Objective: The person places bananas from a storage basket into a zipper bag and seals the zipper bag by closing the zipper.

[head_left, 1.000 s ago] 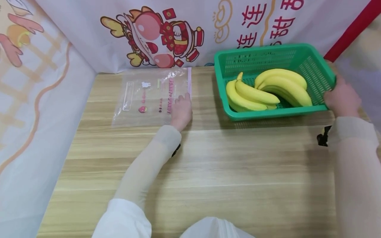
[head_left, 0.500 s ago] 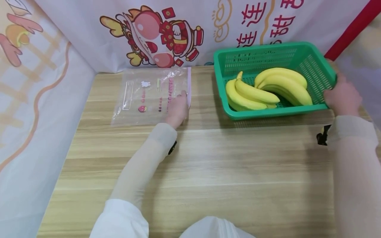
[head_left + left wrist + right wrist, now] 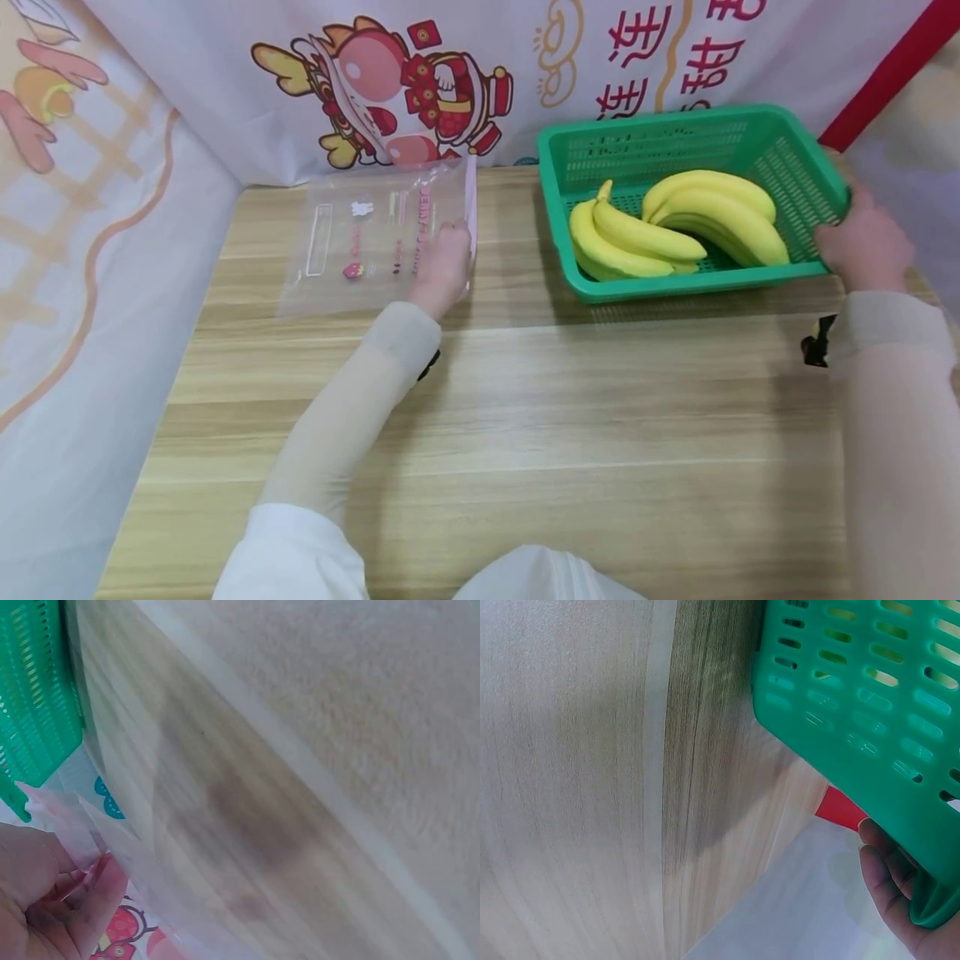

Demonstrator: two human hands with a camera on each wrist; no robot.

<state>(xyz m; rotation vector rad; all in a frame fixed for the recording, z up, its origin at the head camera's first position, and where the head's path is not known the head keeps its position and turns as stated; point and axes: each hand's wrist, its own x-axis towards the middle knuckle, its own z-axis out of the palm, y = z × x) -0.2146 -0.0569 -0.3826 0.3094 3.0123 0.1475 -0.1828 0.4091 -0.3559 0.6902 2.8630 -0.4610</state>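
A clear plastic zip bag (image 3: 337,242) with pink print and a pink zip edge lies at the back left of the table. My left hand (image 3: 442,268) pinches it near that zip edge, which is lifted a little; in the left wrist view the thumb and fingers (image 3: 97,900) close on the film. At the back right stands a green plastic basket (image 3: 697,287) with two bunches of bananas inside, a left bunch (image 3: 630,242) and a right bunch (image 3: 712,208). My right hand (image 3: 862,242) grips the basket's right rim, its fingers (image 3: 885,877) curled under the rim in the right wrist view.
The wood-grain table (image 3: 562,433) runs up to a printed white cloth (image 3: 225,83) behind it. Another cloth side (image 3: 75,292) rises along the left. A red band (image 3: 888,79) crosses the back right corner. Black wrist gear (image 3: 817,342) shows beside the right sleeve.
My left hand has drawn slightly left and taken hold of the bag, whose zip edge has come up off the table. The right hand, basket and bananas stay where they were.
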